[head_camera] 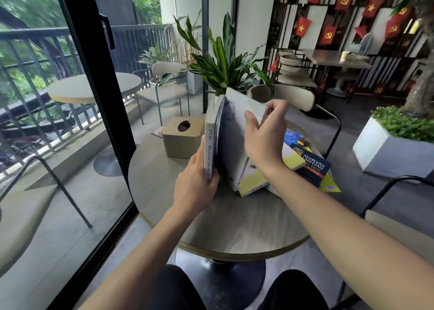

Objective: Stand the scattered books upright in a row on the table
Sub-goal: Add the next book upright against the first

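Nearest me I see two dark-trousered knees [234, 291] at the bottom edge, under the near rim of the round grey surface [223, 222]. Both bare forearms reach over it.

At the left, my left hand [196, 187] has its grip closed on the lower spine of a white-spined book [209, 142] that stands upright near the middle of the surface. The spine carries thin handwritten-style lettering I cannot read. Pressed against its right side stands a dark bluish book [223, 140], also upright.

My right hand [263, 135] grips the top edge of a pale grey-covered book [244, 112], thumb on the near face and fingers over the far corner. This book tilts, its top leaning away to the right and its bottom edge near the foot of the standing pair.

To the right, the other books lie flat in a loose pile: a yellow-and-white book [256, 180] lowest and nearest, a dark blue book [313, 166] with white letters reading "NGHĨ GIÀU" and "GIÀU", and a blue book [293, 139] farther back, its writing too blurred to read.

Behind the standing books sits a beige tissue box [182, 138] with an oval opening, and beyond it a potted plant [223, 65].
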`<move>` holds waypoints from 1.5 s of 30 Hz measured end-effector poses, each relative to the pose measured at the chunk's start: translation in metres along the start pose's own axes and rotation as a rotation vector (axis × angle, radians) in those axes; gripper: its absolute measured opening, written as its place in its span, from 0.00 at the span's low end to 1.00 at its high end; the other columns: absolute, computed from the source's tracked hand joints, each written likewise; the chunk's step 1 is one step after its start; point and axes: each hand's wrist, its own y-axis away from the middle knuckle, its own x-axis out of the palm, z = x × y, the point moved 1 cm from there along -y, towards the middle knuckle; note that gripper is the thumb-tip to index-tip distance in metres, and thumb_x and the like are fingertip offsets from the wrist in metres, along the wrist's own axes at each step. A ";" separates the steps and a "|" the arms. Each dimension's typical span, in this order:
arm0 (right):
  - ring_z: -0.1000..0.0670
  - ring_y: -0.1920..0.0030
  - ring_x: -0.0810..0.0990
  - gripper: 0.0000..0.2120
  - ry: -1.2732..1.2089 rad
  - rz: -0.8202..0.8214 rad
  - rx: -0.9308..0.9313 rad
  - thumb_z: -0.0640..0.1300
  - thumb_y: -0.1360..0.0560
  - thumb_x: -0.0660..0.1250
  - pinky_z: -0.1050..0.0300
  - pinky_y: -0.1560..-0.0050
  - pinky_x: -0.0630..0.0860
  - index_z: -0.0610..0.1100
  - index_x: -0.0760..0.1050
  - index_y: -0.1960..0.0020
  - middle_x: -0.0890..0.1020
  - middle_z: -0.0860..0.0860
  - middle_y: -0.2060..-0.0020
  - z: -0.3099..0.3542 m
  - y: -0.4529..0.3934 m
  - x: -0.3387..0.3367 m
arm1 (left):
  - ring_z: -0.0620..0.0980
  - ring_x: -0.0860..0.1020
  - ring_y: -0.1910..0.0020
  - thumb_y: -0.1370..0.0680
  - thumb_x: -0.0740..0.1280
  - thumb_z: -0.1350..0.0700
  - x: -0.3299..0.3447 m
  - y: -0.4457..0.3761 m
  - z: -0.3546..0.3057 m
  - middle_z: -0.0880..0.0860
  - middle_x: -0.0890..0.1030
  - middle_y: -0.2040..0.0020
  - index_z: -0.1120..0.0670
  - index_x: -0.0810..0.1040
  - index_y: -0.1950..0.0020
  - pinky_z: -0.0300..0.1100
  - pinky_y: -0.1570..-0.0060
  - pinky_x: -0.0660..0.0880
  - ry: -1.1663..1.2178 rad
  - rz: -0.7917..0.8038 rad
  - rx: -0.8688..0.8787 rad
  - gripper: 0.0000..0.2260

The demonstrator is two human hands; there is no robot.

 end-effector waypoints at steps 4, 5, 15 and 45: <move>0.60 0.67 0.70 0.14 -0.042 0.107 0.055 0.40 0.22 0.66 0.67 0.66 0.65 0.44 0.60 0.48 0.68 0.54 0.61 -0.003 0.006 0.014 | 0.62 0.78 0.47 0.25 0.64 0.52 0.000 -0.002 0.001 0.54 0.77 0.35 0.50 0.57 0.22 0.53 0.54 0.77 0.027 0.023 0.027 0.33; 0.61 0.67 0.70 0.13 -0.043 0.138 0.057 0.41 0.21 0.65 0.66 0.66 0.66 0.43 0.60 0.48 0.68 0.53 0.61 -0.002 0.006 0.015 | 0.62 0.79 0.48 0.26 0.63 0.51 -0.001 -0.002 0.002 0.54 0.78 0.36 0.50 0.56 0.22 0.53 0.55 0.76 0.034 0.026 0.035 0.33; 0.80 0.45 0.64 0.24 -0.217 0.528 0.166 0.55 0.17 0.51 0.81 0.42 0.57 0.52 0.58 0.23 0.67 0.66 0.33 0.003 0.018 0.008 | 0.52 0.73 0.32 0.33 0.65 0.28 0.004 0.000 -0.004 0.48 0.65 0.23 0.45 0.41 0.19 0.51 0.41 0.74 0.152 0.108 0.086 0.52; 0.58 0.32 0.70 0.24 0.038 0.422 -0.119 0.56 0.18 0.52 0.62 0.34 0.67 0.51 0.64 0.24 0.73 0.50 0.31 -0.026 0.019 0.007 | 0.60 0.78 0.55 0.31 0.62 0.48 0.032 -0.013 0.006 0.55 0.81 0.46 0.59 0.64 0.25 0.44 0.64 0.66 0.141 0.005 0.034 0.35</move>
